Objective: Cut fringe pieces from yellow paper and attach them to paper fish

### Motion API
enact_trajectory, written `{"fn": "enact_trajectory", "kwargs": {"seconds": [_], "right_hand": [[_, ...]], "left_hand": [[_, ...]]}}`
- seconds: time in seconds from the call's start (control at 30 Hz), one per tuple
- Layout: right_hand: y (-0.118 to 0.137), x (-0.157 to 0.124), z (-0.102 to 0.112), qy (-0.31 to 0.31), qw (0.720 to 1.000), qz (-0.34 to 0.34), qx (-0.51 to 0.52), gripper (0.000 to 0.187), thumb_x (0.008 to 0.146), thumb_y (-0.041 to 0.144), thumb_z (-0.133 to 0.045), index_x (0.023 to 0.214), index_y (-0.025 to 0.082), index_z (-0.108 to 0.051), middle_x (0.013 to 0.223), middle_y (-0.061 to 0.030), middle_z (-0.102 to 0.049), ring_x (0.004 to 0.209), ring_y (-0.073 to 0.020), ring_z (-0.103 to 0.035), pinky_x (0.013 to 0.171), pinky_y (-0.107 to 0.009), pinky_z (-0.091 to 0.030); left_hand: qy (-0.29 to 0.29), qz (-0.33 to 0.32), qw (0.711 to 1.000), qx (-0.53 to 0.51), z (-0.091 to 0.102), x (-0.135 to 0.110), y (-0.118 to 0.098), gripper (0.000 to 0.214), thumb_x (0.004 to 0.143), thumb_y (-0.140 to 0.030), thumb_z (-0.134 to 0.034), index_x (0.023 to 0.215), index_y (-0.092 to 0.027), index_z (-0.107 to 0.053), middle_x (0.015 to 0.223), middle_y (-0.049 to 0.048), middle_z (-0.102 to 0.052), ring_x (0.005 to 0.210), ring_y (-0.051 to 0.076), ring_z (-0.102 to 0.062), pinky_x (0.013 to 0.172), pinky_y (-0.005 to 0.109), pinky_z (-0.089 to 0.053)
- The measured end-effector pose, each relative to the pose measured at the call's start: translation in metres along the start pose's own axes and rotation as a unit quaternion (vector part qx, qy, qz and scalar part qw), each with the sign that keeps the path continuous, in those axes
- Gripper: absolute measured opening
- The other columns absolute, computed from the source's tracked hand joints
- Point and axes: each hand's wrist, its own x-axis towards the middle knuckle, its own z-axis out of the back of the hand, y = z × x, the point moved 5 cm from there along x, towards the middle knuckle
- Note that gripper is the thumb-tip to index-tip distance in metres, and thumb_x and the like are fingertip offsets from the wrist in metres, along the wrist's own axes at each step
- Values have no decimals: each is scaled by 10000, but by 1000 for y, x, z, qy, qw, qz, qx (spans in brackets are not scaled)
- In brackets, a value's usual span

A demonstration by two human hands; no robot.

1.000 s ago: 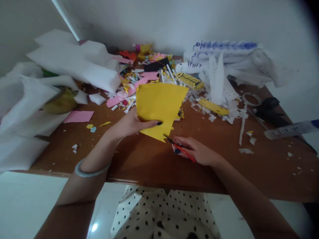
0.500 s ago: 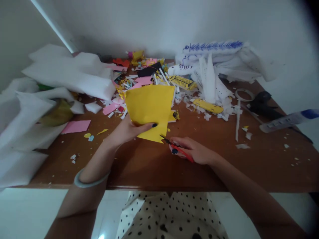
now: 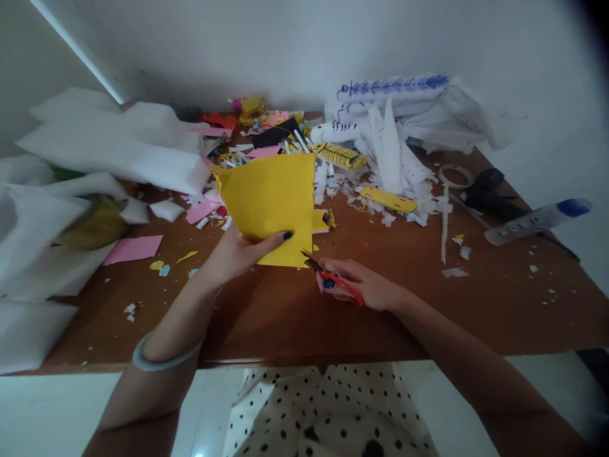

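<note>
My left hand (image 3: 240,254) grips a sheet of yellow paper (image 3: 273,197) near its lower left, thumb on top and the other fingers hidden behind it. The sheet is held up over the table, and its edges look a little ragged. In my right hand (image 3: 354,282) is a pair of red-handled scissors (image 3: 340,282), fingers closed round the handles. Their dark blades are at the sheet's lower right corner, and whether they touch the paper I cannot tell. Just behind the sheet's right edge lies a yellow piece with black marks (image 3: 324,219).
White foam sheets (image 3: 124,149) pile up on the left beside a pink paper (image 3: 134,249). Paper scraps (image 3: 273,133) crowd the back, with yellow cut-outs (image 3: 387,199). At right are a tape roll (image 3: 455,177), a black tool (image 3: 490,193) and a clear tube with blue end (image 3: 533,222).
The whole view has shifted slightly. The yellow sheet has tilted a little, and the scissors remain near its lower right corner. Both hands keep their hold.
</note>
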Motion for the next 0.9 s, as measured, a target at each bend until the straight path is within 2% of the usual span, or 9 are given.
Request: {"fn": "enact_trajectory", "kwargs": {"seconds": [0.2, 0.5, 0.63, 0.77, 0.9], "right_hand": [[-4, 1, 2, -21, 999, -11, 24, 225, 917, 393, -567, 837, 197, -490, 717, 32, -450, 596, -87, -385, 536, -229, -323], [-5, 1, 1, -27, 998, -12, 50, 279, 905, 442, -587, 838, 192, -483, 739, 34, -451, 594, -79, -385, 543, -231, -320], [-7, 3, -2, -42, 996, 3, 79, 323, 890, 475, -606, 820, 195, -459, 713, 45, -420, 584, -80, -366, 540, -235, -305], [-8, 5, -1, -64, 994, 15, 87, 358, 883, 502, -614, 800, 196, -447, 711, 45, -418, 585, -79, -365, 545, -234, -302], [-8, 4, 0, -59, 994, 14, 93, 334, 887, 479, -615, 813, 188, -468, 714, 38, -435, 583, -78, -378, 538, -232, -304]], "left_hand": [[-13, -18, 1000, 17, -6, 1, -12, 413, 752, -447, -787, 1049, -172, -706, 1065, 97, -752, 953, 259, -720, 788, 315, -630], [-17, -24, 999, 12, -6, 1, -8, 444, 765, -477, -772, 1081, -179, -684, 1126, 104, -737, 993, 254, -713, 835, 319, -619], [-46, -28, 998, 22, -11, -2, -13, 457, 775, -481, -759, 1081, -152, -676, 1083, 116, -747, 949, 264, -721, 773, 306, -625], [-86, -14, 996, 10, -16, -7, -21, 375, 781, -419, -751, 1037, -152, -692, 1066, 108, -752, 928, 254, -729, 754, 282, -628], [-131, 9, 991, 9, -15, -9, -23, 305, 707, -359, -800, 919, -158, -714, 944, 96, -766, 859, 256, -736, 696, 282, -637]]}}
